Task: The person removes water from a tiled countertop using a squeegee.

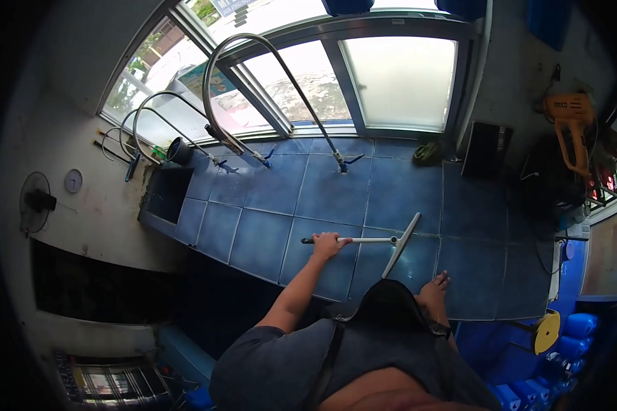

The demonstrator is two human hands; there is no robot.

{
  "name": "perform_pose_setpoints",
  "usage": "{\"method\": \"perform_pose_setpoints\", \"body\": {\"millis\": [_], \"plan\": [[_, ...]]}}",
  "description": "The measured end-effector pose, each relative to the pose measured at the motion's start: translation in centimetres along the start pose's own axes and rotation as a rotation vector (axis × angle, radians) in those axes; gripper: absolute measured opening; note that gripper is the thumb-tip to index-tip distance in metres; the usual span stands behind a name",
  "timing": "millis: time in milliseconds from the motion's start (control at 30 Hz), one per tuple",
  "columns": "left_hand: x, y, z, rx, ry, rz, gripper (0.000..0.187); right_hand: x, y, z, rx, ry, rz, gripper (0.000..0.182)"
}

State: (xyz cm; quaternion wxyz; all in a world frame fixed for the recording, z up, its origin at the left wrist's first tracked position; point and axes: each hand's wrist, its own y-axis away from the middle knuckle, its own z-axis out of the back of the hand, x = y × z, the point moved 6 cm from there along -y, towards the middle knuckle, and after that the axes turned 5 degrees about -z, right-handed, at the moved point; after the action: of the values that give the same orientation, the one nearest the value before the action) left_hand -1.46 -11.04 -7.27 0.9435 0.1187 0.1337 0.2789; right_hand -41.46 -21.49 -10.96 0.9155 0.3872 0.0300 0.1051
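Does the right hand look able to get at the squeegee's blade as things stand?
Probably yes: the right hand looks empty and close to the blade, with bare blue tiles between them. The left hand holds only the handle.

"What's on that blue tiled counter (260,236)?"

"Three metal taps (341,162) with blue handles, rising along the window side. Right of them, there's a crumpled green bundle (428,153)."

"And nearer us?"

"A squeegee (404,245), its long head slanted across the tiles. Pale grout lines show all around it, and the surface looks glossy."
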Motion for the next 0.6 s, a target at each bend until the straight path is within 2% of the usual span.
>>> {"method": "perform_pose_setpoints", "body": {"millis": [33,100,200,300,333,400,433,500,600], "plan": [[1.9,0.2,1.6,0.006,-0.02,0.041,0.07,-0.5,0.3,0.3,0.003,-0.014,-0.015,0.117],[7.1,0.9,4.5,-0.011,-0.078,0.124,0.07,-0.5,1.2,0.9,0.049,-0.017,0.092,0.13],[15.4,2.6,8.1,0.005,-0.124,0.303,0.072,-0.8,1.5,1.3,0.048,-0.01,0.115,0.129],[21.7,4.9,11.1,-0.174,-0.244,0.376,0.075,-0.8,1.5,0.9,0.05,-0.041,0.125,0.131],[21.6,5.6,12.6,-0.208,-0.279,0.371,0.076,-0.9,1.3,0.8,0.031,-0.077,0.093,0.131],[20.3,6.4,14.2,-0.272,-0.318,0.353,0.077,-0.7,1.3,0.3,0.014,0.048,0.142,0.131],[18.7,6.5,14.3,-0.259,-0.274,0.377,0.077,-1.3,1.2,0.1,-0.001,0.009,0.08,0.131],[16.3,5.6,11.8,-0.239,-0.102,0.399,0.077,-0.8,1.1,-0.5,-0.06,0.034,0.173,0.132],[10.6,1.9,5.5,-0.14,0.152,0.28,0.073,-0.9,1.2,-0.8,-0.1,-0.007,0.182,0.131]]}}
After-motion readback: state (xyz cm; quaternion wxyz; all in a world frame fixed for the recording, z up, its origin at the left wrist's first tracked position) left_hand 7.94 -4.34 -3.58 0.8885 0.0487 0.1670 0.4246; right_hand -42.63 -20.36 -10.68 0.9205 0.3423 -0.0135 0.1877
